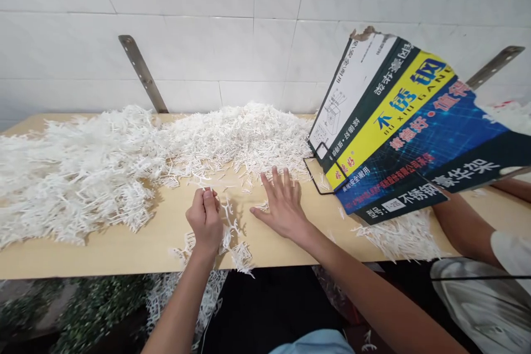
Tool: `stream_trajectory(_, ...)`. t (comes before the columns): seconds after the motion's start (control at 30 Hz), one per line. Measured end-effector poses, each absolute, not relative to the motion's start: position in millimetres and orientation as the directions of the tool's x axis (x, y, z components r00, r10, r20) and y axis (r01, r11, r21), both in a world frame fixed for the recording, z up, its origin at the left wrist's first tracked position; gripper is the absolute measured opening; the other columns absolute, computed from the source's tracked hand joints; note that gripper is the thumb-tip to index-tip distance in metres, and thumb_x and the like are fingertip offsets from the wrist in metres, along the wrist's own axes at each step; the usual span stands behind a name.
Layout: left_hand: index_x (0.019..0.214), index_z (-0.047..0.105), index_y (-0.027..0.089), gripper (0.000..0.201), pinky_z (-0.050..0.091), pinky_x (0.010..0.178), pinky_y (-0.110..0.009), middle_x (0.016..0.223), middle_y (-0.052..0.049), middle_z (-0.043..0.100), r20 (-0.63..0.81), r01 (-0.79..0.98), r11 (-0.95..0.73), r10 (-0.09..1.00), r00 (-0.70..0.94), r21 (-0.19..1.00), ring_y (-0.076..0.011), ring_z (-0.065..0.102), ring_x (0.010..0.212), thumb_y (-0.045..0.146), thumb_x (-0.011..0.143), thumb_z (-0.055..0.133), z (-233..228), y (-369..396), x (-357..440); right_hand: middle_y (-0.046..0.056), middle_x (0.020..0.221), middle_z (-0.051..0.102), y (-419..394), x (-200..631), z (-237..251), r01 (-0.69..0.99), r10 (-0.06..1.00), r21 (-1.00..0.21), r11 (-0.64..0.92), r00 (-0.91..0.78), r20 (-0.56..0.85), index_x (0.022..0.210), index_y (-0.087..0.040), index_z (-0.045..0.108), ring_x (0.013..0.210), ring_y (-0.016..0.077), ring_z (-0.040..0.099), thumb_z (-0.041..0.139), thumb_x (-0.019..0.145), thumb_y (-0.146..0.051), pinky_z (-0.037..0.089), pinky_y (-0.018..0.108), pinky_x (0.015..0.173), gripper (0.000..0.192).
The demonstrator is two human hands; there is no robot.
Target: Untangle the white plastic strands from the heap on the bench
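My left hand [206, 224] is closed in a fist above the table [124, 257], thumb on top. It grips a white branched plastic piece [229, 215], whose thin prongs stick out to the right of the fingers. My right hand [284, 206] lies palm down on the tabletop with fingers spread; a few small white bits show by its thumb. Just beyond my fingertips rises a heap of short white plastic pieces [244, 138]. A larger pile of white branched plastic pieces [103, 171] spreads across the left side. Nearer the front edge is a small white clump [241, 257].
A printed cardboard box panel [394, 127] leans in a black wire stand [326, 174] at right. Behind it reaches another person's arm [464, 227], near more white pieces [406, 235]. Metal brackets [143, 72] stand against the tiled wall. Green foliage [99, 310] lies below left.
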State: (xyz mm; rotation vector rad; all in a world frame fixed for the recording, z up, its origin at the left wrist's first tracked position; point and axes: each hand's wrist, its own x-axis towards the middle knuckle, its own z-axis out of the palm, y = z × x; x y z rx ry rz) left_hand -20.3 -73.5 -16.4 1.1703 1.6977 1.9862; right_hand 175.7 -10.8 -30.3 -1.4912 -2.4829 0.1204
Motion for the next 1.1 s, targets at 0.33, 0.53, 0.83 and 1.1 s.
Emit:
stream_trajectory(0.33, 0.081, 0.056, 0.020, 0.034, 0.033, 0.050, -0.022, 0.059, 0.006, 0.038, 0.276, 0.150, -0.232, 0.797, -0.536, 0.961, -0.0094, 0.037, 0.052, 0.046, 0.103, 0.055, 31.4, -83.2, -31.0, 0.014, 0.177, 0.013, 127.4, 113.0, 2.7, 0.710, 0.628, 0.048, 0.703, -0.650, 0.428, 0.163, -0.019, 0.038, 0.164, 0.0359, 0.004, 0.033, 0.109, -0.052, 0.005, 0.069, 0.126, 0.063)
stream_trajectory(0.53, 0.082, 0.059, 0.019, 0.031, 0.032, 0.046, -0.020, 0.058, 0.006, 0.034, 0.206, 0.053, -0.218, 0.780, -0.591, 0.975, -0.0088, 0.036, 0.051, 0.044, 0.100, 0.060, 40.9, -112.0, -35.5, 0.018, 0.168, 0.039, 127.5, 118.5, 42.7, 0.649, 0.542, 0.044, 0.760, -0.668, 0.510, 0.140, -0.015, 0.063, 0.157, 0.0354, 0.030, 0.032, 0.112, -0.040, 0.020, 0.062, 0.124, 0.048)
stream_trajectory(0.83, 0.075, 0.057, 0.018, 0.031, 0.034, 0.043, -0.019, 0.057, 0.006, 0.038, 0.322, 0.067, -0.392, 0.633, -0.705, 0.918, -0.0070, 0.038, 0.048, 0.040, 0.096, 0.065, 42.2, -136.3, -22.4, -0.005, 0.174, 0.028, 42.8, 122.7, 2.9, 0.166, 0.176, -0.141, 0.976, -0.983, 0.054, 0.159, -0.049, 0.040, 0.164, 0.0246, 0.019, 0.041, 0.107, -0.060, 0.011, 0.061, 0.130, 0.053)
stream_trajectory(1.1, 0.074, 0.057, 0.018, 0.036, 0.032, 0.040, -0.020, 0.059, 0.004, 0.040, 0.266, 0.052, -0.319, 0.680, -0.683, 0.946, -0.0089, 0.043, 0.050, 0.044, 0.096, 0.065, 28.6, -157.5, -26.3, 0.006, 0.174, 0.029, 108.9, 144.1, 13.8, 0.456, 0.442, 0.077, 0.887, -0.885, 0.144, 0.156, -0.034, 0.051, 0.163, 0.0325, 0.020, 0.042, 0.108, -0.052, 0.005, 0.067, 0.127, 0.052)
